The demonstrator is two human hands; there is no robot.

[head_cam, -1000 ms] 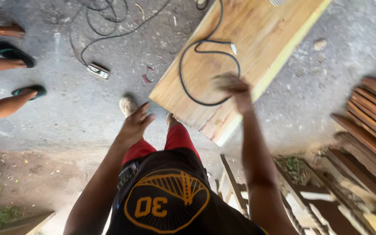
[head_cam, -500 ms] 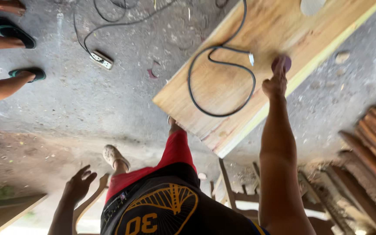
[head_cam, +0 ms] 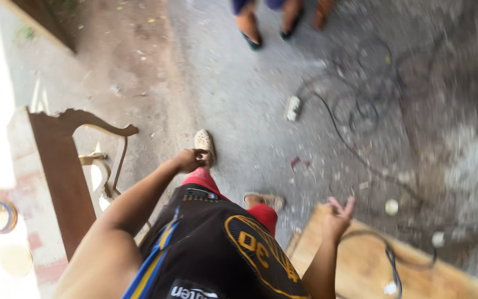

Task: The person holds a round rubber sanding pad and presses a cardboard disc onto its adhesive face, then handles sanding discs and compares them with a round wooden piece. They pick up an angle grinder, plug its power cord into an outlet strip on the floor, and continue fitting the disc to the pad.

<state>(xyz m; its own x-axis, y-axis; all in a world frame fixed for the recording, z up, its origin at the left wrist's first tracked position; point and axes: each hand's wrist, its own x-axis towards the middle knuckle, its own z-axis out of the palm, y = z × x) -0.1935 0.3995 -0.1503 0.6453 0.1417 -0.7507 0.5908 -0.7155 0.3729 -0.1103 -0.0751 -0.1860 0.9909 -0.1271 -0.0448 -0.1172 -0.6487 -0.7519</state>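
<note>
while i step across the concrete floor (head_cam: 239, 111), my right hand (head_cam: 336, 217) hangs with fingers spread and empty just over the near end of the wooden plank (head_cam: 360, 266), where a black cable (head_cam: 391, 257) lies. my left hand (head_cam: 190, 160) is loosely curled, holding nothing. best to mind the cable underfoot.

A grey concrete floor (head_cam: 239, 99) carries a pale wooden board (head_cam: 360, 266), black cables (head_cam: 355, 111), a white power strip (head_cam: 292, 108) and scattered debris.
</note>
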